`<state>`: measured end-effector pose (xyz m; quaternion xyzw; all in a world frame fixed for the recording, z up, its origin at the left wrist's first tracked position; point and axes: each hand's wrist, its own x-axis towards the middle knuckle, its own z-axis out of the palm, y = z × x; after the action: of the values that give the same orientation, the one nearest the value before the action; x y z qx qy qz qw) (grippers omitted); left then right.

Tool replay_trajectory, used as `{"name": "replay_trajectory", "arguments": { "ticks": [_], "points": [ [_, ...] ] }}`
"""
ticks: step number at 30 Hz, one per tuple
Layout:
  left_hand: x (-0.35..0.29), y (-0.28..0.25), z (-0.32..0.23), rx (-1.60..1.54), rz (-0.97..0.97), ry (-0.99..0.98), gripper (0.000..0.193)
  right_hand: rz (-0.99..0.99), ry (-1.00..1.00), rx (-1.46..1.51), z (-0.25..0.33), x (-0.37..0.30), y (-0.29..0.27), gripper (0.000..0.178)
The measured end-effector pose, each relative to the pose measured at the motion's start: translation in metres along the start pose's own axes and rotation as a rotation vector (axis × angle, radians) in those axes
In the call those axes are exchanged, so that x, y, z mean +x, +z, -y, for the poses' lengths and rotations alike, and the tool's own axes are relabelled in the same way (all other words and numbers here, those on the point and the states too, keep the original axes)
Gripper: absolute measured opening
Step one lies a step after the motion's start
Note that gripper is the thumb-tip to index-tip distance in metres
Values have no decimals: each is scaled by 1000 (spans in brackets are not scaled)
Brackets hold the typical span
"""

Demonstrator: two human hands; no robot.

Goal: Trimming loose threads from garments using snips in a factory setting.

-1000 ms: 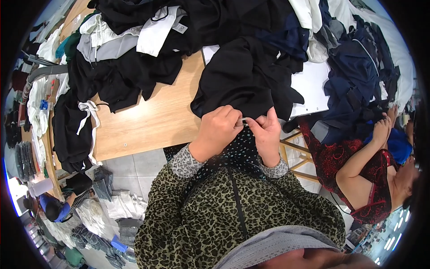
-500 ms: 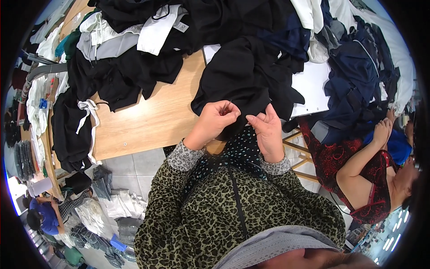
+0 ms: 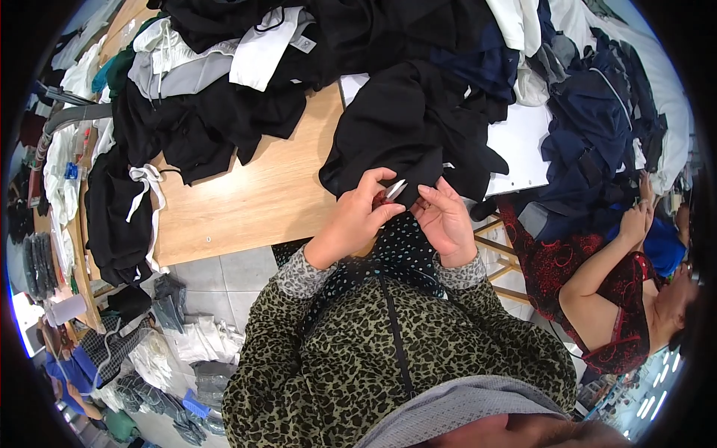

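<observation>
A black garment (image 3: 388, 119) lies bunched at the table's front edge, its near end hanging between my hands. My left hand (image 3: 358, 216) is closed around small thread snips (image 3: 393, 193), with red handles and silver blades that point up toward the cloth. Beside the blades, at the garment's near edge, my right hand (image 3: 447, 224) has its fingers drawn together on the black cloth. What lies right under those fingertips is partly hidden.
Black clothes (image 3: 202, 127) with white and grey pieces pile up on the wooden table (image 3: 239, 201). Dark blue garments (image 3: 590, 119) heap at the right, near a co-worker in a red-and-black top (image 3: 553, 269). Bagged clothes (image 3: 205, 340) lie on the floor at left.
The snips in my left hand have turned so that their silver blades now show, and the fingers have loosened around them. My right hand's fingers have shifted slightly. A person at far left has moved.
</observation>
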<state>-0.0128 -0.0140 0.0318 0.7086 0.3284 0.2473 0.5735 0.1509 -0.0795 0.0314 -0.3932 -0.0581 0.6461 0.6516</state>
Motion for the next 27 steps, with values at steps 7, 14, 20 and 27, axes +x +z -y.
{"name": "replay_trajectory", "arguments": {
  "ticks": [7,14,20,27],
  "points": [
    [2,2,-2,0,11,9,36,22,-53,-53,0,-1,1,36],
    [2,1,-4,-46,42,-28,34,46,-39,-51,2,-3,3,43],
    [16,-9,6,-372,-82,-45,43,65,-397,-469,-2,-5,22,61],
    [63,-23,-5,-92,53,-66,65,641,-1218,-1788,28,0,29,35]
  ]
}}
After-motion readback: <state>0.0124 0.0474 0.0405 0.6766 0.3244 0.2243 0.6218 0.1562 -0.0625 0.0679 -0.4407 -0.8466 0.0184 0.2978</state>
